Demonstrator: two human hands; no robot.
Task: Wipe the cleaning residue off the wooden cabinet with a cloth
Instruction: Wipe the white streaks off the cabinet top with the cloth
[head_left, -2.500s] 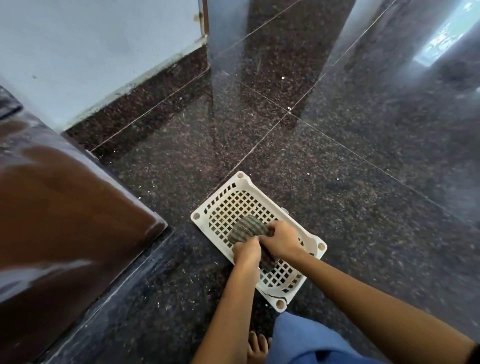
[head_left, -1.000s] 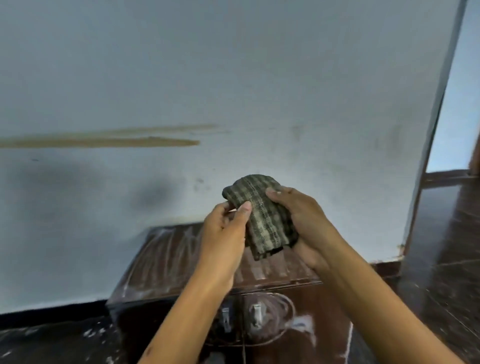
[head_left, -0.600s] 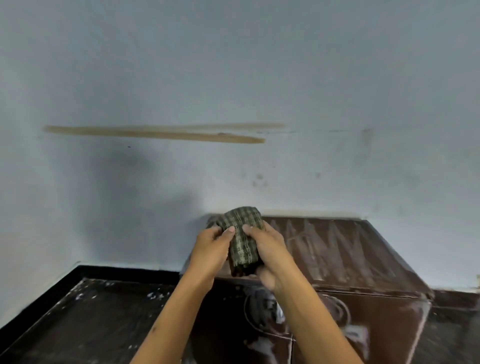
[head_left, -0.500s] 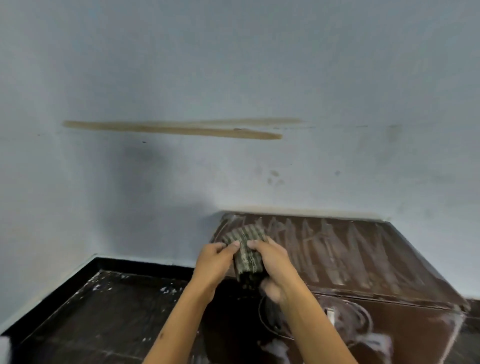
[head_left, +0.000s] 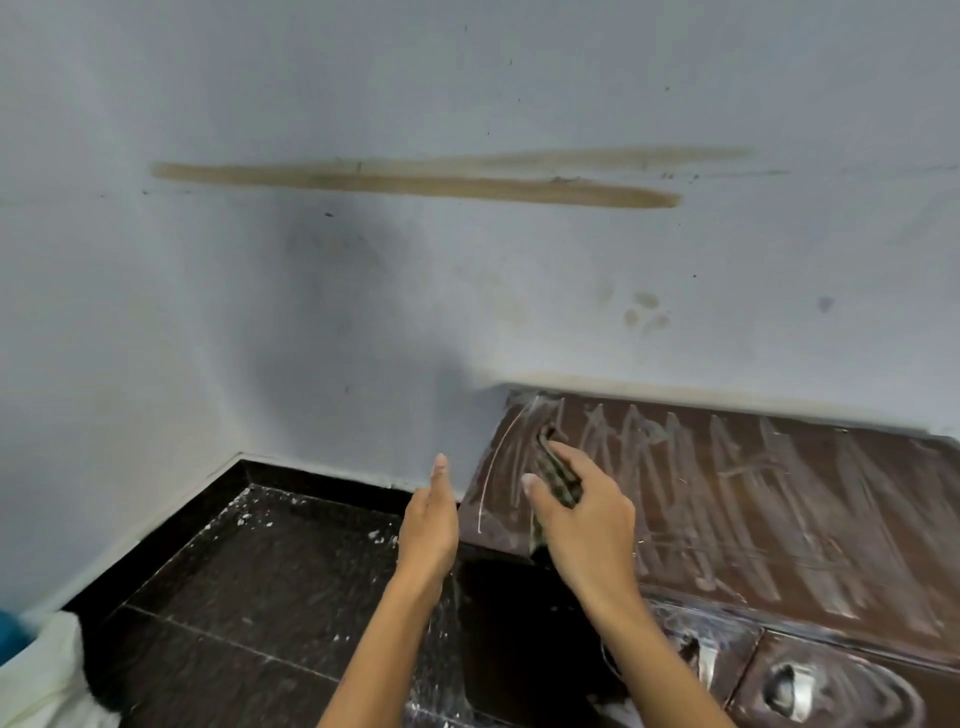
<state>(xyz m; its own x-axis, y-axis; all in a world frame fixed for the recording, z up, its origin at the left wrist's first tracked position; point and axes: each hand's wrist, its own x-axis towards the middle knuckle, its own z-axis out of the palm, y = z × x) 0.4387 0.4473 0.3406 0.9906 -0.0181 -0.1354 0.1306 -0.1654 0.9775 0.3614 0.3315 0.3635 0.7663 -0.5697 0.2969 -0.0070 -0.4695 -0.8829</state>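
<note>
Cloth (head_left: 557, 475) is bunched up in the right hand (head_left: 582, 512), fingers curled round it, sitting on the left end of the cabinet (head_left: 779, 519) top. It's a dark checked rag, folded thick, mostly hidden under the hand so only an edge pokes out. Cabinet is dark brown wood, low, pushed against the wall (head_left: 467, 286), and its top is covered in whitish streaky residue (head_left: 675, 467), swiped in up-and-down strokes all the way across. More white smears on the front near the metal handles (head_left: 784, 686). Left hand (head_left: 428, 525) hangs just left of the cabinet, over the dark floor (head_left: 260, 597), fingers straight and holding nothing.
</note>
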